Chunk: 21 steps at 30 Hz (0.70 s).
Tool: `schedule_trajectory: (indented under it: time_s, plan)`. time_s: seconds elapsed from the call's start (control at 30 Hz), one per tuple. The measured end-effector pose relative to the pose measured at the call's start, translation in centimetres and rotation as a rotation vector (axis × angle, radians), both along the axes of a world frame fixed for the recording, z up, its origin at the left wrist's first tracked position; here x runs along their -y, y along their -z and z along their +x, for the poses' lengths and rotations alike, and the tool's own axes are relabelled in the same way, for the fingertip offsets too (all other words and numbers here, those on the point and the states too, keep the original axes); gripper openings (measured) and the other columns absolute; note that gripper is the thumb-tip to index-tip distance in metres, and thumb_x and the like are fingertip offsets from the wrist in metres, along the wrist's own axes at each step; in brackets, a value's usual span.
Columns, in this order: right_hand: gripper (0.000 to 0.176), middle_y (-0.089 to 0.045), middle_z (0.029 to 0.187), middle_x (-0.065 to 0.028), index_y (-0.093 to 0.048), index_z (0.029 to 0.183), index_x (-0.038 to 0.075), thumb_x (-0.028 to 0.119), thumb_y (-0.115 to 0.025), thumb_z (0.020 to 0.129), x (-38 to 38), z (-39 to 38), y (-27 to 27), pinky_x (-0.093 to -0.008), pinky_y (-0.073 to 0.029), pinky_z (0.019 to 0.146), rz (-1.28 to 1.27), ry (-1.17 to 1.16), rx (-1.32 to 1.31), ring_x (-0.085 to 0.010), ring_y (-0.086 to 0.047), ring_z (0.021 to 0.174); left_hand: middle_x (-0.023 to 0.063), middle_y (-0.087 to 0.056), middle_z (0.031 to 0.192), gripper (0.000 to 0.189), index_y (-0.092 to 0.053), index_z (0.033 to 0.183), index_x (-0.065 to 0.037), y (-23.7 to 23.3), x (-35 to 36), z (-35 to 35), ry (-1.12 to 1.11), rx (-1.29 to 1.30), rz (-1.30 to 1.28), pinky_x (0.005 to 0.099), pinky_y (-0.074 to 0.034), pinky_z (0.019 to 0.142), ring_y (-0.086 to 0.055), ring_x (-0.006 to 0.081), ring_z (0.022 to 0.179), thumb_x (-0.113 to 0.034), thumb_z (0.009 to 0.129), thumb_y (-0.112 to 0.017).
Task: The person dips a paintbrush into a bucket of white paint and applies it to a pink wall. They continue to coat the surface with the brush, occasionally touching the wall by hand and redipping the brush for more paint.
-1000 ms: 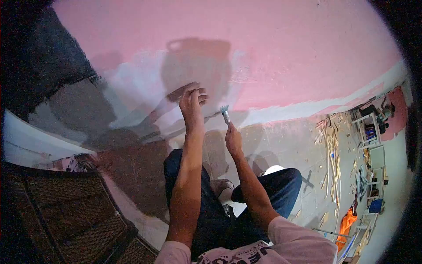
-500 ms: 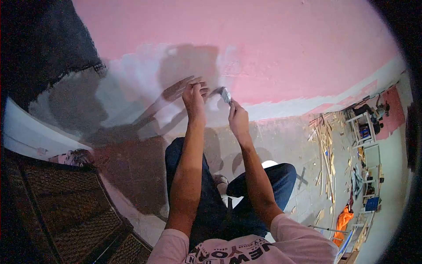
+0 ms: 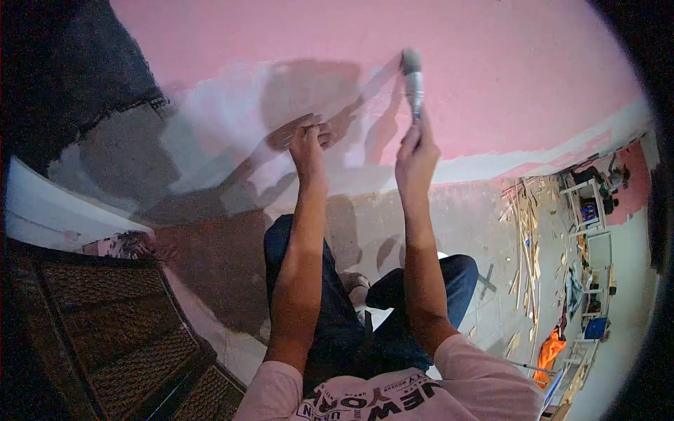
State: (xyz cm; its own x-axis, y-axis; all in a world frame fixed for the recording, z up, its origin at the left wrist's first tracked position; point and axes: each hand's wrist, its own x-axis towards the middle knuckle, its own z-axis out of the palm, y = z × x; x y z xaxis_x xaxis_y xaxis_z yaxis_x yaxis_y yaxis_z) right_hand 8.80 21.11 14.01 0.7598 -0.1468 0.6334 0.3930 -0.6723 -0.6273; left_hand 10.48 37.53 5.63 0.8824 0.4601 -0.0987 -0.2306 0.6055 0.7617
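Observation:
A paintbrush [image 3: 414, 91] stands nearly upright in my right hand [image 3: 418, 151], which is closed round its handle. Its dark bristles point up and overlap the pink part of the wall [image 3: 491, 77]. My left hand [image 3: 310, 144] is raised in front of the whitish-grey patch [image 3: 232, 105] of the wall, its fingers loosely bent and apart, holding nothing. Shadows of both arms and the brush fall across the paint. A strip of pale paint runs along the wall's lower edge.
Dark slatted panels [image 3: 119, 316] stand at the lower left. Thin wood strips [image 3: 523, 245] lie scattered on the tiled floor [image 3: 463, 217] to the right. Beyond them are an orange cloth [image 3: 550, 358] and a white-framed table [image 3: 586, 207]. My bent knees [image 3: 456, 281] are below my arms.
My right hand has moved up and to the right with the paintbrush, from the whitish area onto the pink. My left hand has stayed almost in place.

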Motion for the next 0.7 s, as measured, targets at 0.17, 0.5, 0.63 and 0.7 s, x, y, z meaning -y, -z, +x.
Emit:
schedule_trajectory:
  time_s: [0.17, 0.5, 0.63, 0.7]
  plan:
    - [0.034, -0.066, 0.078, -0.0283, -0.062, 0.131, 0.003, 0.021, -0.047, 0.107, 2.5, -0.5, 10.4, -0.0541, -0.049, 0.059, -0.237, -0.009, -0.274, -0.0483, -0.065, 0.068, 0.0075, -0.070, 0.102, 0.026, -0.064, 0.119, -0.005, 0.8, 0.3, 0.8, 0.012, -0.011, -0.012, 0.0330, -0.054, 0.077, -0.069, 0.0188, 0.085, -0.012, 0.098, -0.052]
    - [0.033, -0.064, 0.079, -0.0317, -0.064, 0.132, 0.006, 0.021, -0.047, 0.107, 2.7, -0.8, 2.7, -0.0533, -0.050, 0.060, -0.125, 0.023, -0.140, -0.0479, -0.067, 0.071, 0.0082, -0.070, 0.100, 0.025, -0.064, 0.117, -0.004, 0.3, 0.4, 0.0, 0.027, 0.012, 0.026, 0.0324, -0.054, 0.077, -0.069, 0.0194, 0.085, -0.012, 0.097, -0.052]
    - [0.037, -0.057, 0.068, -0.0265, -0.058, 0.140, 0.004, 0.016, -0.047, 0.107, 1.4, -2.6, -2.2, -0.0386, -0.047, 0.055, 0.021, 0.075, -0.015, -0.0213, -0.059, 0.056, 0.0082, -0.071, 0.101, 0.024, -0.064, 0.116, -0.004, -0.3, 0.6, 0.2, 0.059, -0.018, 0.012, 0.0312, -0.054, 0.077, -0.069, 0.0195, 0.084, -0.013, 0.098, -0.052]
    - [0.038, -0.053, 0.066, -0.0254, -0.055, 0.143, 0.005, 0.015, -0.047, 0.108, 1.7, -2.9, -1.5, -0.0370, -0.045, 0.053, -0.017, 0.072, -0.049, -0.0153, -0.054, 0.055, 0.0082, -0.071, 0.101, 0.024, -0.064, 0.116, -0.004, -0.4, 1.0, -0.1, 0.060, -0.024, 0.017, 0.0310, -0.054, 0.077, -0.069, 0.0194, 0.084, -0.013, 0.098, -0.053]
